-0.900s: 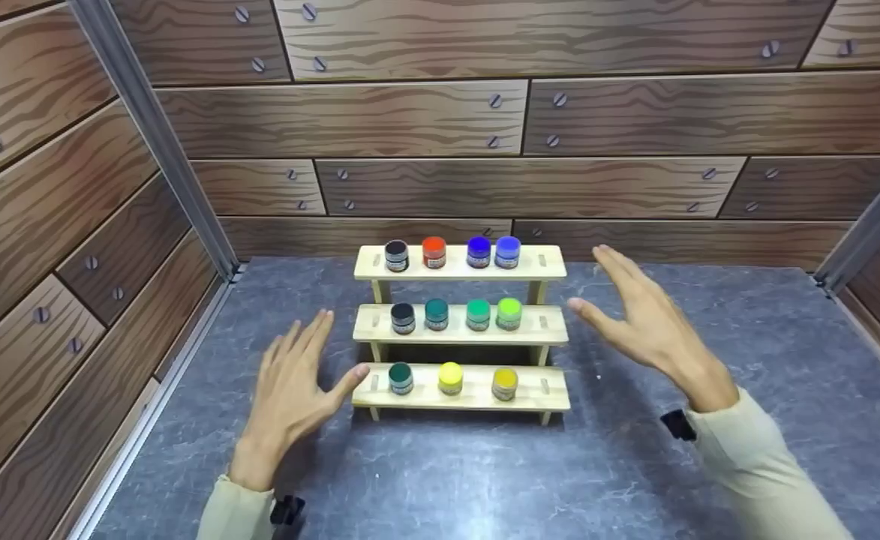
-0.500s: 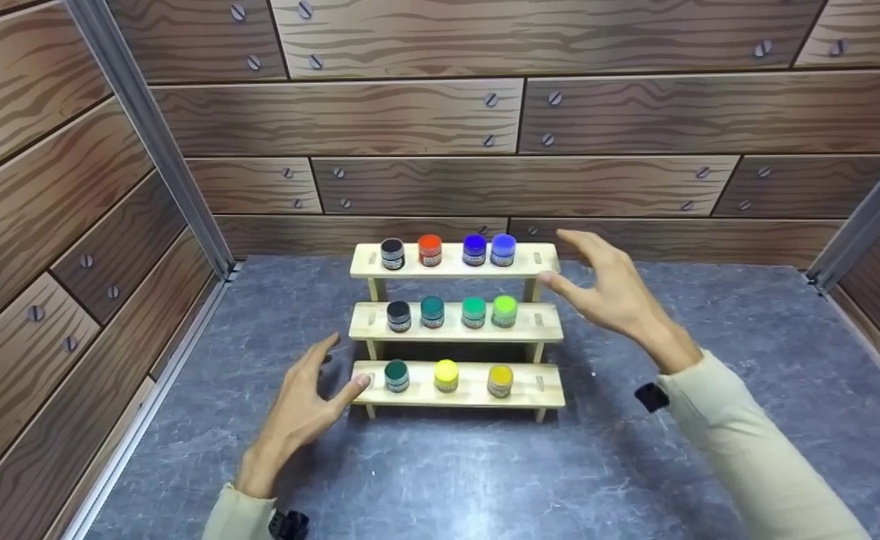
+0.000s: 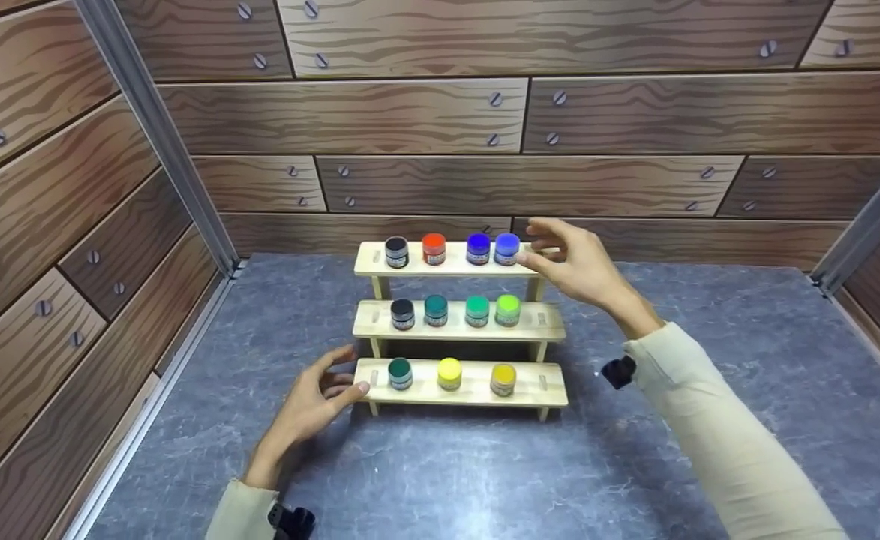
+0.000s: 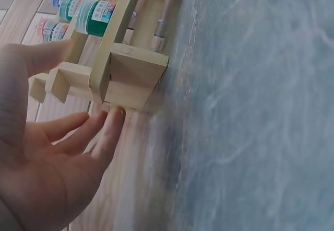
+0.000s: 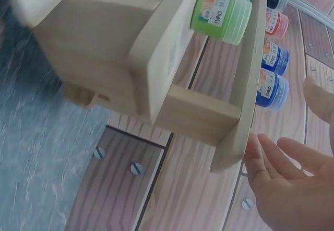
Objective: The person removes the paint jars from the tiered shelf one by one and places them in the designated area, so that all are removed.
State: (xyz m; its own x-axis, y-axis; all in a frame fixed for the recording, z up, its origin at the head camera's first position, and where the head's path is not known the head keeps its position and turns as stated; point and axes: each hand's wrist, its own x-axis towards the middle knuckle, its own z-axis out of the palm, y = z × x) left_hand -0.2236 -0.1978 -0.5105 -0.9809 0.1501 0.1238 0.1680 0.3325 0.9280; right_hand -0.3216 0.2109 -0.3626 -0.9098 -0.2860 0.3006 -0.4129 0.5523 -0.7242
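A three-tier wooden display rack carries small paint jars. My left hand is at the left end of the bottom shelf, near a dark green jar. In the left wrist view its thumb and fingers stand apart, with fingertips close to the shelf end; contact is unclear. At the top shelf's right end, my right hand has its thumb beside the light blue jar. The right wrist view shows bent fingers by the shelf end, thumb apart from them; neither hand grips anything.
Black, red and dark blue jars share the top shelf. Black, teal, green and lime jars stand on the middle one; yellow and ochre jars on the bottom. Wood-patterned walls enclose the grey marbled surface.
My right hand has moved left, from beside the rack to the top shelf's right end. The left hand has lowered beside the bottom shelf, its fingers bending more. The jars have stayed put.
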